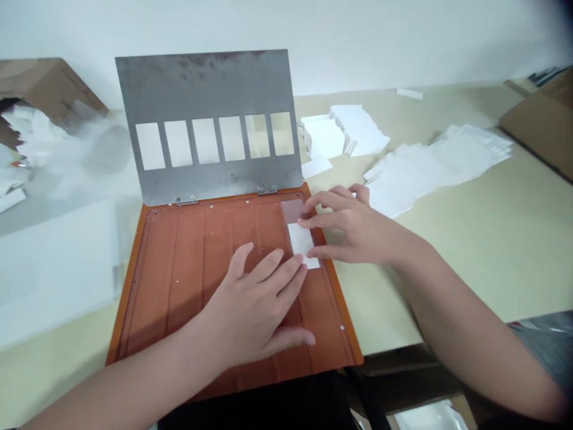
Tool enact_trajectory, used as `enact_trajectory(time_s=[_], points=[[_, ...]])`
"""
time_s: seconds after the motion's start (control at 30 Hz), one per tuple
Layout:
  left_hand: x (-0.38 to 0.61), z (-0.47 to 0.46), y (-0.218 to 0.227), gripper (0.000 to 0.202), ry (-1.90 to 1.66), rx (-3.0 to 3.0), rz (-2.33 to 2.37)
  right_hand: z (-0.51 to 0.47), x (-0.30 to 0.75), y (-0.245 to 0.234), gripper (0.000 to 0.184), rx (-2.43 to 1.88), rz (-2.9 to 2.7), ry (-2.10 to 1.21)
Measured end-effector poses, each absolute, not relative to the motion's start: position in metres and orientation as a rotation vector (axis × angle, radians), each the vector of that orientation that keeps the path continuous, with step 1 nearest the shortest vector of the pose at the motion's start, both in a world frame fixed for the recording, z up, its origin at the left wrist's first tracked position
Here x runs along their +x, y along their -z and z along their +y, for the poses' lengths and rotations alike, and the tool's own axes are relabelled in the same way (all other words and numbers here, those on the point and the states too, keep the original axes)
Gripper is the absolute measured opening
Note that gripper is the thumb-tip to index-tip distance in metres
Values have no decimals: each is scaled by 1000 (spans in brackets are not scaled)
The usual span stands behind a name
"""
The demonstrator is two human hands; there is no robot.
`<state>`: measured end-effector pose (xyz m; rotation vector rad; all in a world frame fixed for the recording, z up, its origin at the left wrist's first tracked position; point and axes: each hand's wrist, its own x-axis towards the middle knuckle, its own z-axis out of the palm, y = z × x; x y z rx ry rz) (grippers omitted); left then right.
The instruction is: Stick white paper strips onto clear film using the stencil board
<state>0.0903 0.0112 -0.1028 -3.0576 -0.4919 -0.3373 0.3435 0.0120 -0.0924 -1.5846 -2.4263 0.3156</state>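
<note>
A small white card [301, 240] lies in the rightmost shallow channel of the orange-brown plate [210, 269]. Its upper end borders a translucent, greyish piece [292, 210] in the same channel. My right hand [347, 224] rests over the card's right side, thumb and forefinger on it and the other fingers curled above. My left hand [259, 304] lies palm down over the plate, its fingers spread and two fingertips at the card's lower left edge. A grey metal flap [210, 185] with a row of rectangular windows stands raised on hinges at the plate's far edge.
Stacks of white cards [324, 137] stand behind the plate, with a fanned spread of white pieces [430, 170] to their right. A cardboard box [40, 83] holding white scraps is at far left, another box [541, 119] at far right. White sheets [58, 257] lie at left.
</note>
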Motion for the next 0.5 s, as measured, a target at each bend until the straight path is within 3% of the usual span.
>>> enact_trajectory(time_s=[0.5], points=[[90,11,99,71,282,-3125,-523,13,342,94,26,-1599,-2393,-360]])
